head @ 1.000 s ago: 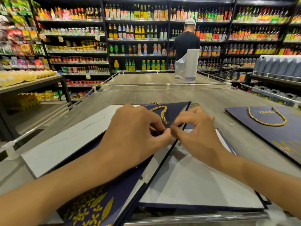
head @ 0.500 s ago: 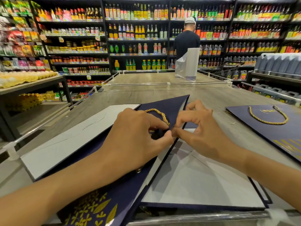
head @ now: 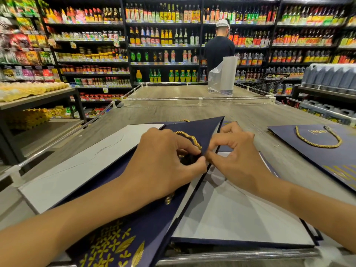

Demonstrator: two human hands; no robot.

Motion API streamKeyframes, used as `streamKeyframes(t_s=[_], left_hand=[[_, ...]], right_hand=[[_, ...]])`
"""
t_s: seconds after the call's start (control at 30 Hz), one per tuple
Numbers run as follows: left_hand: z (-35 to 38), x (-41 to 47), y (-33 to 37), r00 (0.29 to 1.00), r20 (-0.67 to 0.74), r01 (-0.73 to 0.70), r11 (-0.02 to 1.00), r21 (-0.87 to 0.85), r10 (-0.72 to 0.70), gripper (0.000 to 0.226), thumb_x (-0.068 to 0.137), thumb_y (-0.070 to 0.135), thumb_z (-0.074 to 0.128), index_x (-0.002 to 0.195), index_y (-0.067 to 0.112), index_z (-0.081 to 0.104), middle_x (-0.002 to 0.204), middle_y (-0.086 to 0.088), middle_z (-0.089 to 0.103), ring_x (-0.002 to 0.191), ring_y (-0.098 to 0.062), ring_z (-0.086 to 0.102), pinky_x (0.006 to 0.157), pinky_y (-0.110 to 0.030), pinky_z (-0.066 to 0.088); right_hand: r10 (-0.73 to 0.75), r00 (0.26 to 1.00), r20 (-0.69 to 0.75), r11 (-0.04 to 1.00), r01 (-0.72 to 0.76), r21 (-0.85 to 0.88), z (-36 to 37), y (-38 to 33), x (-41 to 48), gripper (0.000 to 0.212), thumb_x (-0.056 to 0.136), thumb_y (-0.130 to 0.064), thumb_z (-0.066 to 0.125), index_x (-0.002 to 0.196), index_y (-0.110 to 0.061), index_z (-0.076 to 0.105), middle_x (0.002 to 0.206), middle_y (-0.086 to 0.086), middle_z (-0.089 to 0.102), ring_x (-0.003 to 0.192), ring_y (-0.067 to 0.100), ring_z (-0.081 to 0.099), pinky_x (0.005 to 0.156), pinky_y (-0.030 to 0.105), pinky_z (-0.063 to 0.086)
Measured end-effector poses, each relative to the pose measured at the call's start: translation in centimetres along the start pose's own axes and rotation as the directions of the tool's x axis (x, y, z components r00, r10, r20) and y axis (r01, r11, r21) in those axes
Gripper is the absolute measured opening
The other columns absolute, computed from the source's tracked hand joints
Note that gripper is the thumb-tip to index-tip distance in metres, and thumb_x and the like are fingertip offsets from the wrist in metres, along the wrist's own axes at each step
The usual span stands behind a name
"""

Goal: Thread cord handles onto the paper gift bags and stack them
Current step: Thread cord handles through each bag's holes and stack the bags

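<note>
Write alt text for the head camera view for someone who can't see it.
Two bare hands, left hand and right hand, work a gold cord handle at the top edge of a navy paper gift bag lying open on a wooden table. A finished bag lies to the right; store shelves stand behind.

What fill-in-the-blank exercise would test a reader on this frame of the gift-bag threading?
1. Both hands, left hand and right hand, pinch the top edge of a navy gift bag printed with ____ leaves.
2. The gold cord handle arches above the ____ hand.
3. The finished bag lies to the person's ____.
4. The roll of plastic bags stands ____.

Missing: gold; left; right; upright
</note>
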State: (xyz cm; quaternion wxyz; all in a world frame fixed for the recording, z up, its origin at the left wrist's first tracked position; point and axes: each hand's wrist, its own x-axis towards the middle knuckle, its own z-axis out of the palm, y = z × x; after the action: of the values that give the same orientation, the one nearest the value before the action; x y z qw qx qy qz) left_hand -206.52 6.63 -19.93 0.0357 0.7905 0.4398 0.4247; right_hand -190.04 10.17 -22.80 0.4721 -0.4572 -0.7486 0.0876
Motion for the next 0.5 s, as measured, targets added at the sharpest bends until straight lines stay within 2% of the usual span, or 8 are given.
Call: streamKeyframes(t_s=[0.07, 0.13, 0.2, 0.27, 0.3, 0.4, 0.5], left_hand=[[0.00, -0.01, 0.00, 1.000, 0.016, -0.011, 1.000, -0.012, 0.012, 0.038, 0.062, 0.050, 0.051, 0.074, 0.026, 0.078, 0.068, 0.014, 0.073, 0.065, 0.003, 0.065, 0.068, -0.018, 0.051], [-0.07, -0.01, 0.06, 0.999, 0.024, -0.030, 1.000, -0.008, 0.030, 0.037, 0.063, 0.049, 0.051, 0.074, 0.025, 0.078, 0.067, 0.013, 0.073, 0.063, 0.001, 0.065, 0.066, -0.019, 0.051], [-0.24, 0.11, -0.07, 0.999, 0.013, -0.037, 0.999, -0.012, 0.037, 0.038, 0.063, 0.049, 0.052, 0.073, 0.024, 0.078, 0.065, 0.010, 0.073, 0.060, -0.003, 0.066, 0.064, -0.021, 0.052], [-0.35, 0.38, -0.35, 1.000, -0.005, -0.008, 0.997, -0.071, 0.008, 0.039, 0.062, 0.050, 0.053, 0.074, 0.023, 0.078, 0.064, 0.008, 0.073, 0.059, -0.003, 0.067, 0.063, -0.019, 0.054], [-0.31, 0.43, -0.45, 1.000, -0.007, -0.002, 0.997, -0.080, 0.002, 0.040, 0.062, 0.051, 0.054, 0.074, 0.023, 0.078, 0.065, 0.008, 0.073, 0.060, -0.001, 0.066, 0.063, -0.016, 0.054], [0.25, 0.17, -0.51, 1.000, 0.013, 0.003, 1.000, -0.005, -0.003, 0.034, 0.062, 0.048, 0.062, 0.076, 0.021, 0.079, 0.068, 0.010, 0.074, 0.066, 0.002, 0.065, 0.065, -0.006, 0.049], [0.22, -0.01, -0.20, 1.000, 0.024, 0.017, 0.998, 0.060, -0.019, 0.033, 0.060, 0.048, 0.066, 0.082, 0.025, 0.077, 0.077, 0.015, 0.073, 0.073, 0.002, 0.065, 0.071, -0.007, 0.050]], right_hand=[[0.010, 1.000, 0.019, 1.000, -0.009, -0.021, -0.16, 0.00, 0.00, 0.011, 0.057, -0.049, 0.055, 0.049, -0.042, 0.051, 0.089, 0.009, 0.055, 0.101, 0.033, 0.046, 0.080, -0.004, 0.015], [0.001, 1.000, 0.030, 1.000, -0.001, -0.029, -0.22, 0.21, 0.04, 0.013, 0.059, -0.044, 0.058, 0.048, -0.041, 0.051, 0.090, 0.010, 0.055, 0.101, 0.033, 0.045, 0.078, -0.004, 0.016], [-0.027, 0.998, 0.064, 0.999, 0.028, -0.017, -0.23, 0.34, 0.12, 0.011, 0.060, -0.044, 0.061, 0.051, -0.039, 0.057, 0.088, 0.007, 0.055, 0.101, 0.032, 0.045, 0.087, 0.008, 0.024], [-0.057, 0.996, 0.070, 0.998, 0.057, 0.000, -0.27, 0.28, 0.13, 0.008, 0.058, -0.052, 0.058, 0.059, -0.045, 0.061, 0.082, -0.008, 0.058, 0.098, 0.026, 0.048, 0.089, 0.028, 0.032], [-0.061, 0.996, 0.067, 0.998, 0.061, 0.008, -0.28, 0.24, 0.10, 0.008, 0.057, -0.054, 0.056, 0.058, -0.048, 0.061, 0.077, -0.013, 0.058, 0.096, 0.022, 0.049, 0.089, 0.034, 0.033], [-0.019, 0.999, 0.048, 1.000, 0.019, -0.005, -0.07, -0.14, 0.07, 0.004, 0.053, -0.050, 0.059, 0.055, -0.053, 0.061, 0.076, -0.013, 0.054, 0.094, 0.022, 0.051, 0.091, 0.041, 0.038], [-0.041, 0.998, 0.047, 0.996, 0.045, -0.076, -0.06, -0.27, -0.07, 0.016, 0.056, -0.042, 0.065, 0.067, -0.032, 0.072, 0.076, -0.019, 0.052, 0.093, 0.016, 0.047, 0.093, 0.036, 0.029]])
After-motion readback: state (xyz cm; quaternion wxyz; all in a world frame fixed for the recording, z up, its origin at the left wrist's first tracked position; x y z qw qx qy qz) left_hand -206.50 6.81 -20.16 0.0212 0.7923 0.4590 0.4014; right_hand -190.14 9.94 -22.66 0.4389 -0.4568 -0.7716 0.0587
